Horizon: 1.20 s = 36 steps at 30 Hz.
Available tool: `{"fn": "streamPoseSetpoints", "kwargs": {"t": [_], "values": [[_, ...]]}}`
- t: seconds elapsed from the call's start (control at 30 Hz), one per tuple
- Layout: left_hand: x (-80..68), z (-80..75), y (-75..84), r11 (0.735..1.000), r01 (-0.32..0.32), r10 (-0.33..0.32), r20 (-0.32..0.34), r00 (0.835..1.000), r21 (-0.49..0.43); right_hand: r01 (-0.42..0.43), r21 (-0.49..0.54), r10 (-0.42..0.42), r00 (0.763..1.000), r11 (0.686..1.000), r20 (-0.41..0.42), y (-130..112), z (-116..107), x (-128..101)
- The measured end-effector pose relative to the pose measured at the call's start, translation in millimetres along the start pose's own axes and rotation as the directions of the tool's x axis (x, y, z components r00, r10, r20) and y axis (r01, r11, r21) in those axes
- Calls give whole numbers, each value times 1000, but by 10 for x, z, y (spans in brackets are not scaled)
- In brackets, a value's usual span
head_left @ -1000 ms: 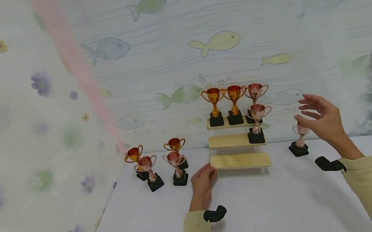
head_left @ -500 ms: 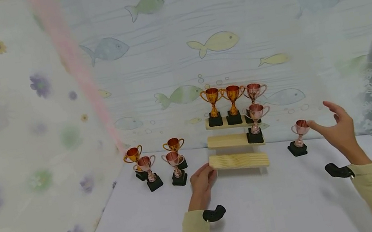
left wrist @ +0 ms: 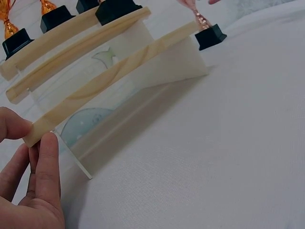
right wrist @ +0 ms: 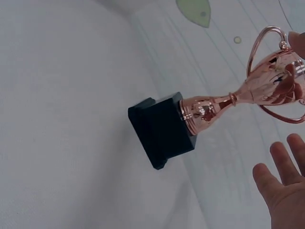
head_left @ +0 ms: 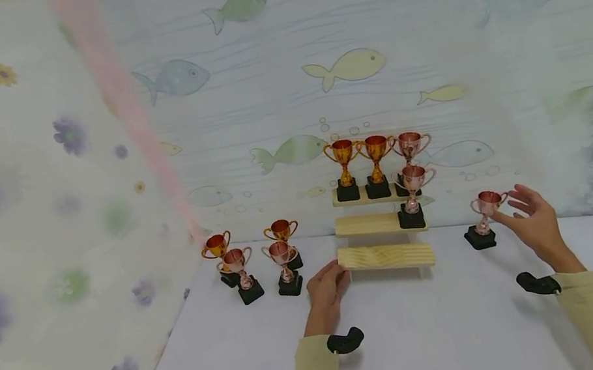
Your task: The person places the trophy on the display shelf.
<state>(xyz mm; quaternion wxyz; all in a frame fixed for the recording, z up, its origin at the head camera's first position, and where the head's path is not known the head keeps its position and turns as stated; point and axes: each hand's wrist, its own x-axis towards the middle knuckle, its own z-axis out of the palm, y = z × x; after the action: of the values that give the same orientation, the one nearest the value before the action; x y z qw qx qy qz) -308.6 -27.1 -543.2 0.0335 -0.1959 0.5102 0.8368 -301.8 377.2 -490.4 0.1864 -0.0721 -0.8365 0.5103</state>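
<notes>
In the head view my left hand [head_left: 326, 292] pinches the left end of the lowest wooden board of a three-tier display stand [head_left: 385, 256]. The left wrist view shows the thumb above that board [left wrist: 109, 81] and fingers beneath it. To the stand's right, a rose-gold trophy cup [head_left: 488, 202] with two handles and a black base stands on the table. Beside its bowl is my right hand [head_left: 539, 228], thumb at the cup and fingers spread. In the right wrist view the fingers are apart from this trophy [right wrist: 164, 131]; whether the thumb touches it I cannot tell.
On the top board stand two gold trophies [head_left: 374, 164] and a rose-gold one [head_left: 410, 144]. Another rose-gold trophy [head_left: 411, 194] is at the middle board's right end. Several gold and rose-gold trophies [head_left: 286, 269] stand left on the white-covered table [head_left: 418, 335].
My right hand first drew back to the right from the trophy, then came in lower beside it, with its fingers less spread. The left hand keeps its hold on the stand.
</notes>
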Motion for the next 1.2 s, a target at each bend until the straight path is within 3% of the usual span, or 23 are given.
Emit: {"fn": "streamPoseSetpoints", "kwargs": {"t": [0.33,0.83,1.2], "values": [[20,-9,4,1000,-1,1,5,1000,-3,56,115,-53,998,992,-28,119,98,25],[15,-33,-30,997,-46,48,42,998,-62,20,57,-16,998,998,-56,61,143,13],[28,-29,-34,998,-35,37,39,999,-52,-6,51,10,997,999,-75,58,143,-12]]}}
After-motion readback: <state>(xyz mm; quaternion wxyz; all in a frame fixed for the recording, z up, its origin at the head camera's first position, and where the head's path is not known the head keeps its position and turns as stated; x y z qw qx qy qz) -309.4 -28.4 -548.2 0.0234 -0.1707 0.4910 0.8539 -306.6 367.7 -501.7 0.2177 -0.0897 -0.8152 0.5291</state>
